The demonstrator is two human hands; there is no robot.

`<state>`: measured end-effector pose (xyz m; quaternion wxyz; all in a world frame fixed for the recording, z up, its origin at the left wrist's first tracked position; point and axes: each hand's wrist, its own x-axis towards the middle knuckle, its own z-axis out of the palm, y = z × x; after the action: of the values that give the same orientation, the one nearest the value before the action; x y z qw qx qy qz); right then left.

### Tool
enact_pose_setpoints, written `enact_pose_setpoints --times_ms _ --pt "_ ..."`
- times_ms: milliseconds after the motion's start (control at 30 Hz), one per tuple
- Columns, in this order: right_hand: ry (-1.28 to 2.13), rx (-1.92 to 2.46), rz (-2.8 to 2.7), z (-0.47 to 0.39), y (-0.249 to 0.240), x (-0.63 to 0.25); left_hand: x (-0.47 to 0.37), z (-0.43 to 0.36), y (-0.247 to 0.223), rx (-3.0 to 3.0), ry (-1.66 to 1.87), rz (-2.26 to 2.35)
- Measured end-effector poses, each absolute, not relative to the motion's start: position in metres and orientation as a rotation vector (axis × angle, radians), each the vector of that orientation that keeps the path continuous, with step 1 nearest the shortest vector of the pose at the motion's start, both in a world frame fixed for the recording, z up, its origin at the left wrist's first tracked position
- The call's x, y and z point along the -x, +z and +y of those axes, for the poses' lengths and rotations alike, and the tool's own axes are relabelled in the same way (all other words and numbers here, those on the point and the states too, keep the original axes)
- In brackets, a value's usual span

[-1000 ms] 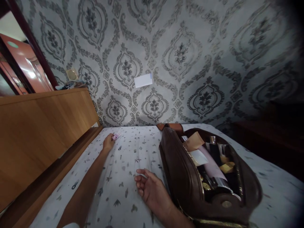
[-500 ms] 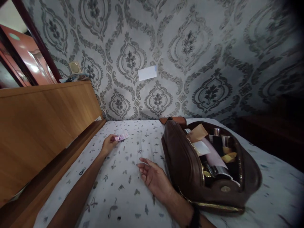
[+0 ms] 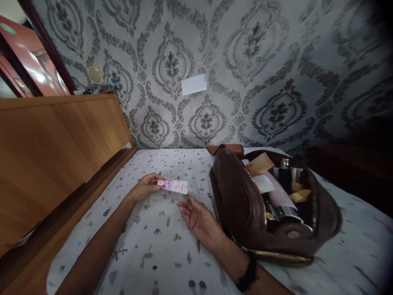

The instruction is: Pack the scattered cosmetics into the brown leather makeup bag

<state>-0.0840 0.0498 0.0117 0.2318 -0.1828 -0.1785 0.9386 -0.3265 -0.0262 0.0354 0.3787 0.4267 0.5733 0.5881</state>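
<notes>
Between the fingertips and thumb of my left hand point(image 3: 146, 187) is the capped end of a small pink and white tube point(image 3: 175, 186), held above the printed sheet point(image 3: 166, 237). The tube's flat white end points right. My right hand point(image 3: 199, 219) is just below and right of that end, palm up with fingers apart and loosely curled, holding nothing. To its right stands a brown leather bag point(image 3: 236, 196), unzipped. Inside it are a pink cylinder point(image 3: 281, 194), a tan packet point(image 3: 260, 164), a yellow item point(image 3: 300, 196) and several other things.
A wooden headboard point(image 3: 61, 135) runs along the left, with a folded cloth point(image 3: 102, 88) on top. Behind the bed is a patterned wall point(image 3: 172, 114) bearing a white card point(image 3: 194, 84). A brown strap or pouch point(image 3: 231, 149) lies behind the bag.
My left hand has brought the tube right and slightly nearer, turning its printed face into clearer view. My right hand stays almost in place. The camera view has shifted slightly.
</notes>
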Motion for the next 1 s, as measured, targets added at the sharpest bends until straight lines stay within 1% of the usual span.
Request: enact_pose_setpoints --times_ms 200,433,700,1000 --pt "2.555 0.474 -0.472 0.050 0.006 0.086 0.308 -0.033 0.039 -1.107 1.454 1.318" --pt "2.533 0.543 -0.503 0.048 0.007 0.086 0.295 -0.040 0.034 -0.961 1.610 1.352" --pt "2.542 0.520 -0.494 0.048 0.004 0.086 0.289 -0.044 0.024 -0.835 1.605 1.433" --pt "2.654 0.521 -0.466 0.053 0.014 0.084 0.287 -0.045 0.027 -0.958 1.581 1.436"
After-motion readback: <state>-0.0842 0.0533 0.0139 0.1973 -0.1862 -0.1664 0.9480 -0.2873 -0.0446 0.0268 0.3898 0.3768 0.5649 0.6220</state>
